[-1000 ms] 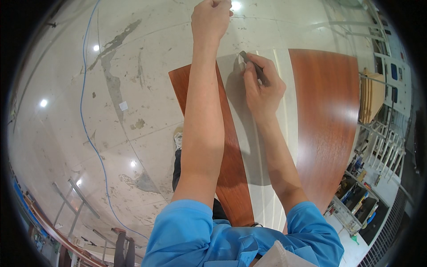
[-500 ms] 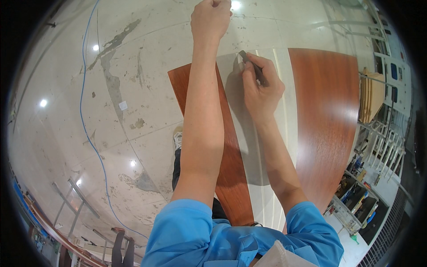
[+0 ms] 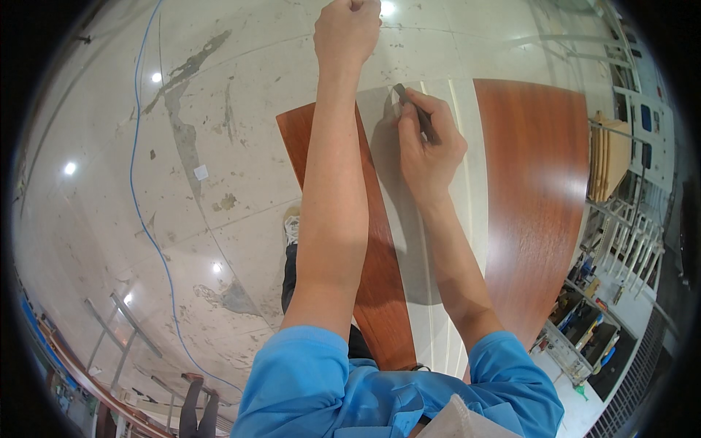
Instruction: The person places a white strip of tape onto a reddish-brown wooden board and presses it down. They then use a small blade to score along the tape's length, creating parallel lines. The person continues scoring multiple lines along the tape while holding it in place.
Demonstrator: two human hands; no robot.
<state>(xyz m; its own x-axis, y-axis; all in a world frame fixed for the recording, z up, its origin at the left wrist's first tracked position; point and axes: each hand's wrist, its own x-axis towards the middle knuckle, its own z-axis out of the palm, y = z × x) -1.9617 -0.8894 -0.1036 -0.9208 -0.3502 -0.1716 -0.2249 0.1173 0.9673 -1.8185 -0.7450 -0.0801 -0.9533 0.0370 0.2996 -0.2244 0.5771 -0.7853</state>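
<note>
Shifting only slightly leftward since the earlier frame, the right hand [image 3: 436, 150] is pinching a dark bar [image 3: 424, 124] over the pale strip [image 3: 471, 171] between red-brown panels [image 3: 533, 182]. Left hand [image 3: 343, 33] is curling; its contents cannot be told. Apparently bar work is proceeding; next move is likely requiring a steady pinch.

The left hand [image 3: 346, 35] has room leftward; far right, tan boards [image 3: 608, 162] probably obstruct.

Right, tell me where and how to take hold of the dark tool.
Probably best to pinch the tool along its slim length, from both sides, coming in from the near right: it slants, far end to the left, and the right grip holds it from there.
</note>
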